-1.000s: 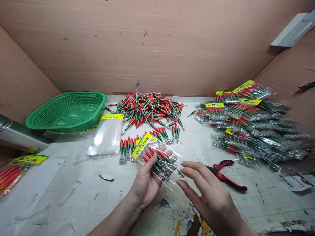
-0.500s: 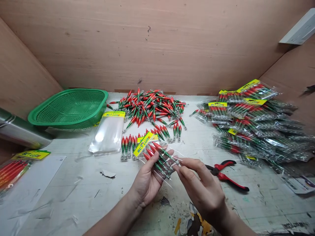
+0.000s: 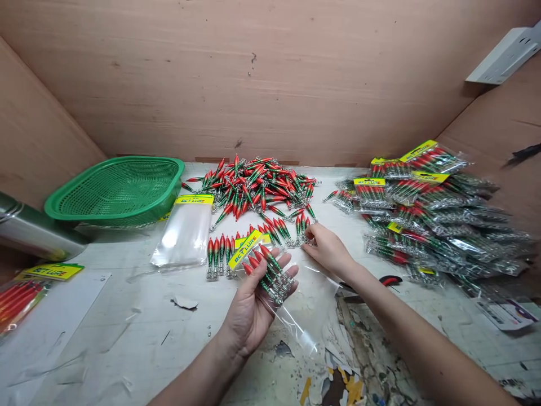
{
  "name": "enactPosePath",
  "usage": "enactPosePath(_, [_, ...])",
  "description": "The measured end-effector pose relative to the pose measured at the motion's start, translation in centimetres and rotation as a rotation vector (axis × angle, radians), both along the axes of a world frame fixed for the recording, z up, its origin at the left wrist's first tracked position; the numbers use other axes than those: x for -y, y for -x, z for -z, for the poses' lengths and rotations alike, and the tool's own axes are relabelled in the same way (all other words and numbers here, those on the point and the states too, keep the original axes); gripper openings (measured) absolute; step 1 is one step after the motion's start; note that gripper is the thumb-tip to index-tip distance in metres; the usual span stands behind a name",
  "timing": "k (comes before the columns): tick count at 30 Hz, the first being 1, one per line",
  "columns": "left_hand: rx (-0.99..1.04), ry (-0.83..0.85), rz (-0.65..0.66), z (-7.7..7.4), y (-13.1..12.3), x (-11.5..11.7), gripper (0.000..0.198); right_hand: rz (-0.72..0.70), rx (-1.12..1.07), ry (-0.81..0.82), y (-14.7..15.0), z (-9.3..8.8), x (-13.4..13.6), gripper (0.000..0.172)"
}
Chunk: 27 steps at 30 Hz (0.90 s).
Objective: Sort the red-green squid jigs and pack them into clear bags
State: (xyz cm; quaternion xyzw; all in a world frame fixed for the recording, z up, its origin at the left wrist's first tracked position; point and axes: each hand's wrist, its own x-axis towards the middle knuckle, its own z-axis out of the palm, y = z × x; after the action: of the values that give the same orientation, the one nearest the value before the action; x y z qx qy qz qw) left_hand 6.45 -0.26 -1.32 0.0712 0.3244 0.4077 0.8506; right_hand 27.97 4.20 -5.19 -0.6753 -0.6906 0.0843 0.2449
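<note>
My left hand (image 3: 253,301) holds a clear plastic bag (image 3: 302,327) with a yellow header card (image 3: 245,249). Several red-and-green fishing lures (image 3: 270,273) lie across its palm with the bag, thumb pressed over them, hooks toward me. The bag's open end spreads to the right. My right hand (image 3: 325,248) reaches forward, fingertips pinched at the hook end of a lure (image 3: 307,221) at the right end of a short row. More lures (image 3: 218,254) stand side by side left of the bag, partly hidden by it.
A heap of loose lures (image 3: 262,183) lies at the back. Left are empty header bags (image 3: 181,231), a green basket (image 3: 114,211) and a pack of red lures (image 3: 25,299). Packed bags (image 3: 439,214) pile up at right. Red-handled pliers (image 3: 389,280) lie partly under my right forearm.
My right hand has left the lures over my left palm and moved forward to the row. The bag's clear end now shows spread out to the right. The left hand stays nearly in place.
</note>
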Motion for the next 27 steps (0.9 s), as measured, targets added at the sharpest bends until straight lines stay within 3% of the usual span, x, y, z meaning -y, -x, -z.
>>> enactPosePath(8, [-0.004, 0.022, 0.009, -0.1, 0.0, 0.2, 0.032, 0.075, -0.007, 0.048, -1.2, 0.1, 2.0, 0.017])
enactPosePath(18, [-0.052, -0.003, 0.024, 0.3, -0.2, 0.1, 0.033, -0.109, 0.192, -0.051, -1.2, -0.7, 2.6, 0.027])
enactPosePath(23, [-0.067, 0.011, 0.021, 0.2, -0.2, 0.1, 0.034, -0.109, 0.189, -0.093, -1.8, 0.2, 2.4, 0.031])
enactPosePath(27, [-0.077, 0.022, 0.022, 0.2, -0.2, 0.1, 0.036, -0.049, 0.128, -0.117, -2.7, 1.2, 2.2, 0.025])
